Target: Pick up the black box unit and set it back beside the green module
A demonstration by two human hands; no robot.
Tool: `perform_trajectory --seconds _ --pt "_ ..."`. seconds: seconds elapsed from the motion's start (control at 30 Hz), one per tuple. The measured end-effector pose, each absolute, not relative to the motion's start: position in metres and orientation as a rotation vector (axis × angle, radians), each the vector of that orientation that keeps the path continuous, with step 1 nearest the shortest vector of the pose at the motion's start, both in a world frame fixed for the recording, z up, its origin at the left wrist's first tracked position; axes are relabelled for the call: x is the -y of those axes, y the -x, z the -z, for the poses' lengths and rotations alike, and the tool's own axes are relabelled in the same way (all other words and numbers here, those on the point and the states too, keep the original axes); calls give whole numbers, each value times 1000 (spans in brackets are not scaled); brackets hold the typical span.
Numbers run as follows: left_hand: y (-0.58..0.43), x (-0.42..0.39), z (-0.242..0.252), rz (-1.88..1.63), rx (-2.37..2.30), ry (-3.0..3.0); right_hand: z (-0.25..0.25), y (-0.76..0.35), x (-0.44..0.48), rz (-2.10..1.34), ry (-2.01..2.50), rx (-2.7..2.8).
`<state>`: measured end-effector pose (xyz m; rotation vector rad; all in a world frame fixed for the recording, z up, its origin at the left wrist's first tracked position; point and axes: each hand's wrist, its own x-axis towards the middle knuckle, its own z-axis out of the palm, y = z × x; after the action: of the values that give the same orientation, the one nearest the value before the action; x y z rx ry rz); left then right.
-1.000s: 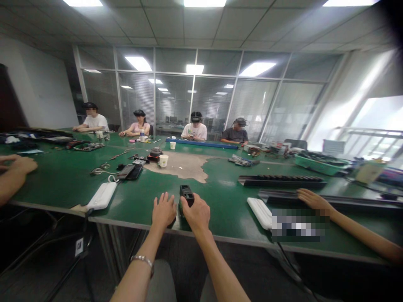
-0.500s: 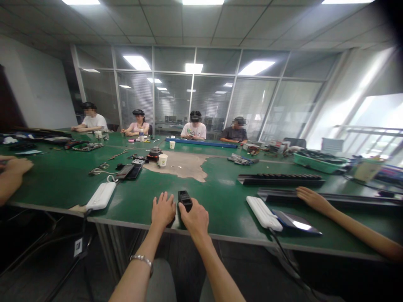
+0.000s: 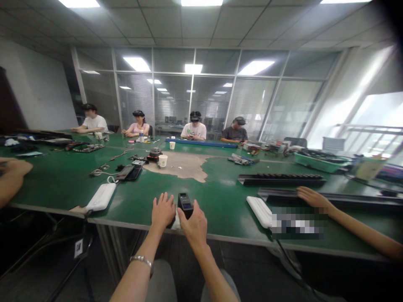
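My left hand lies palm down on the green table, fingers stretched out and slightly apart, holding nothing. A silvery bracelet is round that wrist. Just to its right is a small black box-shaped device, with a dark panel like a little screen on its upper face. My right hand has it by the near end, thumb on the left side and fingers along the right. The lower part of the device and some fingertips are hidden.
White power banks with cables lie left and right of my hands. Another person's arm reaches in at right beside black rails; another person's hand is at far left. A paper cup stands ahead. Several people sit opposite.
My right hand has turned and drawn back slightly, with its grip looser. More of the black device's upper face shows. The left hand stays put.
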<state>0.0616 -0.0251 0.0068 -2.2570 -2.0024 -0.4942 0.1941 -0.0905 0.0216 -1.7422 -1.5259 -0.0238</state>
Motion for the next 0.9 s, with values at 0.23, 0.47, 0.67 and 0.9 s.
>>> perform_trajectory --seconds 0.23,0.47,0.67,0.9 --pt "-62 25 -7 510 2004 2245 -27 -196 92 -54 1731 1548" --pt "-62 28 -11 502 2023 2252 -43 -198 87 -111 1671 1540" --pt "-63 29 -12 492 2033 2263 -80 -207 79 -88 1518 1483" --pt "-63 28 -12 495 2046 2266 -93 -233 72 -34 1484 1386"
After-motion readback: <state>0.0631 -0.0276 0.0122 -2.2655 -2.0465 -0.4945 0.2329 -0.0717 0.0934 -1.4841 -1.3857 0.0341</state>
